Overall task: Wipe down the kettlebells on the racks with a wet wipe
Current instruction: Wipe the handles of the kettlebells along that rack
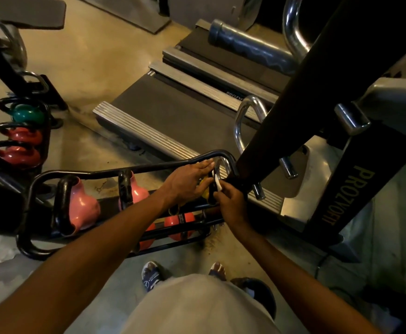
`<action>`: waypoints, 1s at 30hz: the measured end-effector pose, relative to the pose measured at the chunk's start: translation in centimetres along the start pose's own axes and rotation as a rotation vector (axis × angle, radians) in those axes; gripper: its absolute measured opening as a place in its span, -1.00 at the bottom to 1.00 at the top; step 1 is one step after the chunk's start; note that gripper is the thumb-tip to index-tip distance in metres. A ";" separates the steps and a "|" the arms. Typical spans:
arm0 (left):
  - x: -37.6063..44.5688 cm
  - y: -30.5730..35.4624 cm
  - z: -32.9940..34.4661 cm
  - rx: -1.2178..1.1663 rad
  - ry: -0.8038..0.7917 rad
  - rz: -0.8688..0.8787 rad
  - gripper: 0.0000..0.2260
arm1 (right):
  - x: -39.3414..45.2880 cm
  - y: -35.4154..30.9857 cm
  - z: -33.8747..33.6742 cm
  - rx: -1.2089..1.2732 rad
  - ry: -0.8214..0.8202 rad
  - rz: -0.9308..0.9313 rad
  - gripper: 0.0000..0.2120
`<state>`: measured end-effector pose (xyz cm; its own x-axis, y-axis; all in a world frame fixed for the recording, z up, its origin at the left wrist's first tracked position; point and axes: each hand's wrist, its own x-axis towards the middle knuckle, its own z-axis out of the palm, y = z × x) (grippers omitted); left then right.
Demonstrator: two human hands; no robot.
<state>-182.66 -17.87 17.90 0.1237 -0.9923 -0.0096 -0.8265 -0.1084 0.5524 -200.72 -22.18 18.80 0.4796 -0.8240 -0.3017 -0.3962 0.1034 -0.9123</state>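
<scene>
Concrete gym floor (115,68) lies under a black rack (25,208) of pink kettlebells (83,208). At its right end, the left hand (187,184) rests flat-fingered against a yellow kettlebell (205,190), while the right hand (230,203) pinches a white wet wipe (218,184) on its black handle (212,186). Beyond stand treadmills (173,112).

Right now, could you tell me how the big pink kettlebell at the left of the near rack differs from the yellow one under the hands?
The pink kettlebell is larger, in plain view and untouched. The yellow kettlebell is mostly hidden; the left hand rests on it while the right hand holds the wet wipe against its handle. Both have black handles.
</scene>
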 end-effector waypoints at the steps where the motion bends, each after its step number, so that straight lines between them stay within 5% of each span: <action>1: 0.0 0.0 0.0 0.003 -0.001 -0.006 -0.50 | -0.1 0.0 0.1 -0.011 -0.007 -0.032 -0.54; 6: -0.2 0.2 0.0 -0.004 0.014 -0.011 -0.50 | -4.2 3.2 0.4 -0.356 -0.106 -0.335 -0.22; 14: -0.4 0.3 -0.2 -0.021 0.030 0.017 -0.51 | -4.6 6.1 -3.0 -1.169 -0.202 -0.841 -0.26; 21: -0.2 0.2 -0.4 -0.036 -0.023 -0.015 -0.45 | -2.4 4.1 -2.6 -1.229 -0.263 -1.118 -0.38; 25: -0.3 0.8 -0.7 -0.046 -0.014 -0.034 -0.46 | -1.6 2.7 -2.2 -1.128 -0.350 -1.133 -0.58; 30: -0.4 0.5 -0.6 -0.042 -0.038 -0.040 -0.40 | -1.3 3.6 -4.0 -1.257 -0.265 -1.092 -0.47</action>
<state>-182.78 -17.53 18.66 0.1348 -0.9888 -0.0635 -0.7975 -0.1463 0.5854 -205.94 -22.97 17.01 0.9890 -0.0823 0.1229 -0.0854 -0.9961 0.0198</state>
